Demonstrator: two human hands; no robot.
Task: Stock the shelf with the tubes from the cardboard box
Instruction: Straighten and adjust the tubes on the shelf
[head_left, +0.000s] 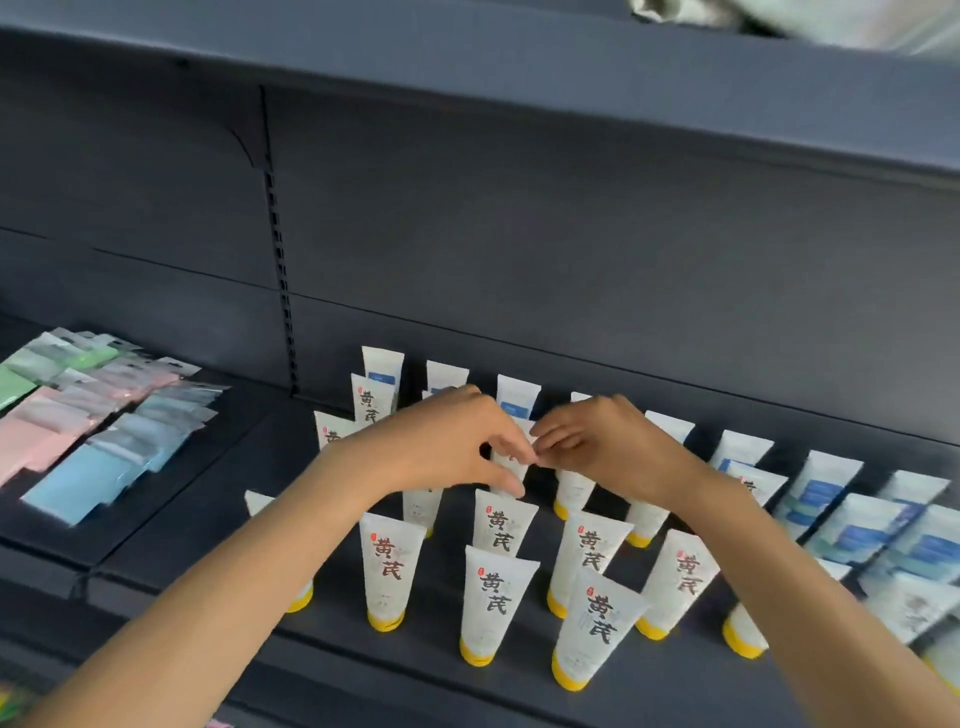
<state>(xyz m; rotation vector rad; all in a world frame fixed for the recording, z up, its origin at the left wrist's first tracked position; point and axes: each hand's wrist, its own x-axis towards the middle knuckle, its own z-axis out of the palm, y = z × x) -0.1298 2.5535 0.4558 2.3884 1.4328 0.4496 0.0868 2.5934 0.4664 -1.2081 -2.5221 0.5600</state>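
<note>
Several white tubes with yellow caps (387, 569) stand cap-down in rows on the dark shelf (197, 525). Both hands meet over the middle rows. My left hand (441, 447) pinches the flat top edge of one standing tube (511, 465) between thumb and fingers. My right hand (597, 441) touches the same tube's top edge from the right with its fingertips, and looks to pinch it too. The cardboard box is out of view.
White tubes with blue labels (826, 499) fill the shelf's right side. Flat pastel packets (98, 421) in pink, green and blue lie on the left shelf section. An upper shelf (519, 83) overhangs close above. Bare shelf lies between packets and tubes.
</note>
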